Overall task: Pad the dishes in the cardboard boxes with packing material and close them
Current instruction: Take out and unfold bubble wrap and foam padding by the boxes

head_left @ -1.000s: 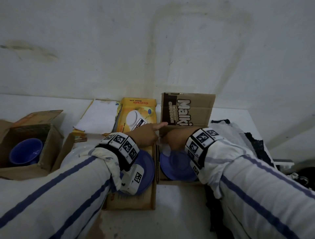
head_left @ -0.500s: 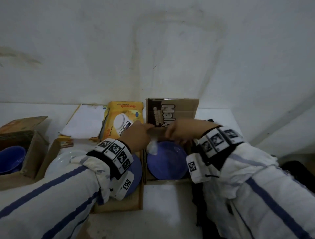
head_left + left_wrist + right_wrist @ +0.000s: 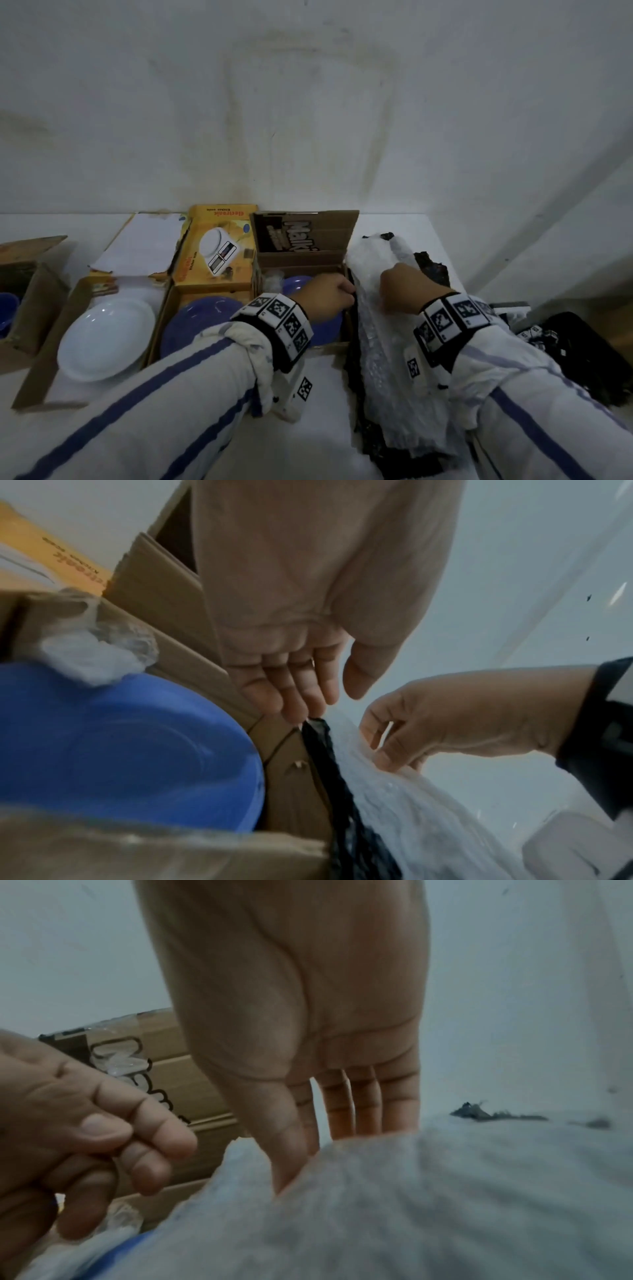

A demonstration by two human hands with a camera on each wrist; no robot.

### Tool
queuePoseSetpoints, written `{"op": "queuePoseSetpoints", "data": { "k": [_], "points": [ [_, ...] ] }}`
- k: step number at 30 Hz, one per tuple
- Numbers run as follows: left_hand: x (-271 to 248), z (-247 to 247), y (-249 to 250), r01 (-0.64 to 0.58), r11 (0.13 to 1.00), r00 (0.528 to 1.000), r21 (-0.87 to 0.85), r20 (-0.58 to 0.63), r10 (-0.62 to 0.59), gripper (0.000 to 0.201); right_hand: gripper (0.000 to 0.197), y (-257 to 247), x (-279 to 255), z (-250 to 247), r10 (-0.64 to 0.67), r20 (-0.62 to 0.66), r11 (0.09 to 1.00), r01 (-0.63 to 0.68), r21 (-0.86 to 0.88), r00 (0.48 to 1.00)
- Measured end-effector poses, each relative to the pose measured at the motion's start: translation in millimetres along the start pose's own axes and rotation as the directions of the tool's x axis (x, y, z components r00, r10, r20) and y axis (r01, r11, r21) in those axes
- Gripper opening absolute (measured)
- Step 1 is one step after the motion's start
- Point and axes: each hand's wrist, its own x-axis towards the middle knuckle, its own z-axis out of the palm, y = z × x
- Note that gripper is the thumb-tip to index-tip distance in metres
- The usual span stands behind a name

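The bubble wrap [image 3: 383,329] is lying at three o'clock of the brown box [image 3: 308,260] — my right hand [image 3: 407,291] is pinching its near edge, while my left hand [image 3: 325,298] is hovering loosely curled, holding nothing, over the blue plate [image 3: 113,750].

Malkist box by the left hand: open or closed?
Open. The brown box has its back flap standing up, and the blue plate and a plastic wad show inside.
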Motion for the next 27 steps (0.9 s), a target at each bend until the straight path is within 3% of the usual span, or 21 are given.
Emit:
{"op": "queuePoseSetpoints", "data": {
  "k": [5,10,13,17,21,24,25,27],
  "points": [
    [-2.0,20.3,9.2,-0.018,0.999,1.0,-0.036,0.017,0.019,0.006,0.026,3.6,-1.3,-0.4,-0.013,-0.069,0.996,0.019,0.089,0.998],
    [-2.0,24.6,14.9,-0.005,0.971,1.0,-0.24,-0.022,-0.001,0.024,0.026,14.8,-15.0,-24.7,0.043,-0.196,0.973,0.004,0.232,0.98],
    [-3.6,22.9,21.6,-0.025,0.943,1.0,-0.332,-0.005,0.025,0.018,0.027,20.9,-22.8,-38.6,0.018,-0.224,0.942,0.058,0.33,0.974],
    [-13.8,15.1,37.4,-0.125,0.887,0.989,-0.445,-0.122,0.078,0.008,0.016,27.0,-34.0,-50.8,-0.091,-0.237,0.831,0.205,0.517,0.967],
    [-22.9,-4.9,40.5,-0.197,0.87,0.96,-0.452,-0.268,0.079,0.002,0.041,24.5,-46.4,-58.7,-0.283,-0.094,0.672,0.267,0.691,0.955],
    [-29.2,-18.1,35.0,-0.259,0.818,0.944,-0.513,-0.315,0.101,0.01,0.038,10.7,-51.4,-59.6,-0.255,-0.242,0.732,0.351,0.584,0.936],
    [-30.3,-22.2,32.0,-0.278,0.811,0.936,-0.514,-0.335,0.109,0.023,0.035,5.9,-53.0,-59.5,-0.224,-0.29,0.725,0.358,0.589,0.93],
    [-32.2,-31.4,22.9,-0.282,0.838,0.931,-0.468,-0.342,0.123,0.071,0.033,-1.8,-56.9,-59.3,-0.2,-0.303,0.603,0.361,0.712,0.932]
  ]
}}
